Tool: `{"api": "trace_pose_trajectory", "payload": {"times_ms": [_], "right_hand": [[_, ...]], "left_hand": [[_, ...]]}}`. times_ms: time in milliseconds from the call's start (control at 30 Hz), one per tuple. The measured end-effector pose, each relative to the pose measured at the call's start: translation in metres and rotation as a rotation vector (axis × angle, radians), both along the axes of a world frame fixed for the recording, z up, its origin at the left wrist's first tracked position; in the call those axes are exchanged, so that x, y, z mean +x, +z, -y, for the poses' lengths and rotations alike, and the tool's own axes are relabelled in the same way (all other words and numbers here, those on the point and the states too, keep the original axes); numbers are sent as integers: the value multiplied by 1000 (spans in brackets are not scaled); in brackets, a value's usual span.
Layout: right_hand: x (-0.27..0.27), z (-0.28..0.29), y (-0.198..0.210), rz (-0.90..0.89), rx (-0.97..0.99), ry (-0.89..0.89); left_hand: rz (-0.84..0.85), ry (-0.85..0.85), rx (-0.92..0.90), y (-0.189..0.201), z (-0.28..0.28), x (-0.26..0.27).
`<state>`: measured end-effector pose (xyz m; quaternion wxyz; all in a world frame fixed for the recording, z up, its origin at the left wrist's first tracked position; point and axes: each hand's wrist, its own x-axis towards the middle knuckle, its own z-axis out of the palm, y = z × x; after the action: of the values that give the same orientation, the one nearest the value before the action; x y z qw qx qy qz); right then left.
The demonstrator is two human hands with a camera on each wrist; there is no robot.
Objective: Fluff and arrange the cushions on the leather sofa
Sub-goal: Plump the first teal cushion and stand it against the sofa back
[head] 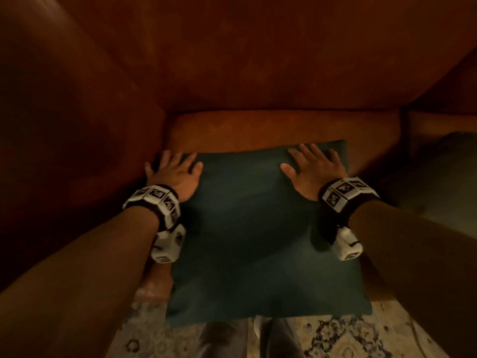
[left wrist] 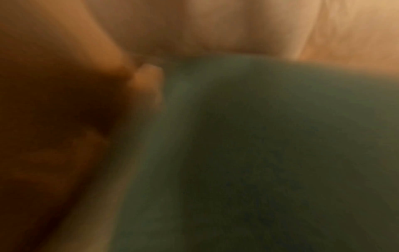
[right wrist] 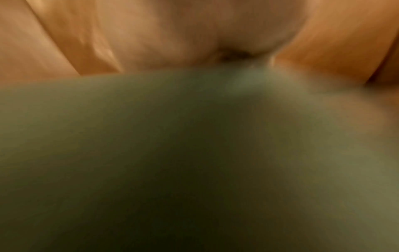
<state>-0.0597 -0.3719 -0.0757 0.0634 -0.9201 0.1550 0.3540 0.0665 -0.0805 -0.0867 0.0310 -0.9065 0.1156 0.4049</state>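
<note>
The brown leather sofa [head: 258, 73] fills the head view, armrest at the person's left, seat cushion [head: 281, 127] ahead. A dark green cushion [head: 258, 228] lies flat on that seat, its near edge overhanging the seat front above a patterned rug [head: 348, 337]. A second, olive cushion [head: 438, 182] sits on the next seat to the right. The left hand [head: 175, 174] rests flat on the green cushion's far left corner, fingers spread; the right hand [head: 313, 169] rests flat near the far right corner, likewise spread. Neither grip pinches fabric. Both wrist views are blurred. Risk, as judged: pressure at the far corners may flatten the filling rather than fluff it, and the overhanging edge could slide off onto the rug.
</note>
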Motion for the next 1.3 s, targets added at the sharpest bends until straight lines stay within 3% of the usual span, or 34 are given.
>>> {"api": "trace_pose_trajectory", "payload": {"times_ms": [67,133,233,300,367,467,567,633,667,700,767,833,900,1033,1100,1167,1200,1233,1300], "right_hand": [[-9,20,7,-24,-52,-46],[-16,17,23,40,-55,-70],[-32,-40,44,160,31,122],[-50,-75,42,159,70,248],[-68,-71,35,190,54,234],[-106,-29,28,232,-21,87],[-143,8,28,172,-52,-67],[-147,11,36,176,-21,-140],[-143,5,40,227,-1,-151],[-136,-8,44,295,17,-130],[-122,-43,44,387,63,-11],[-120,-71,34,337,64,116],[-131,-68,23,343,31,150],[-186,-27,14,284,-5,9],[-210,-14,15,161,30,-127],[-218,-12,23,170,70,-232],[-215,-17,30,241,78,-245],[-209,-27,36,329,92,-214],[-194,-57,41,466,113,-38]], "left_hand": [[31,140,17,15,-19,2],[155,158,-8,29,-14,-11],[363,-101,-213,49,38,-68],[337,-295,-330,51,69,-120],[293,-347,-310,43,64,-146],[353,-186,-197,27,11,-146],[293,112,-111,20,-35,-144],[279,350,-97,28,-37,-144],[325,391,-99,34,-27,-146],[408,336,-128,41,-9,-150],[501,36,-279,50,38,-170],[432,-244,-373,48,68,-200],[416,-297,-321,34,52,-212],[417,-82,-165,12,-28,-225],[331,261,-99,11,-62,-232],[319,600,-71,18,-78,-238],[368,584,-87,25,-74,-242],[452,440,-155,32,-62,-248],[500,1,-358,43,-18,-266]]}}
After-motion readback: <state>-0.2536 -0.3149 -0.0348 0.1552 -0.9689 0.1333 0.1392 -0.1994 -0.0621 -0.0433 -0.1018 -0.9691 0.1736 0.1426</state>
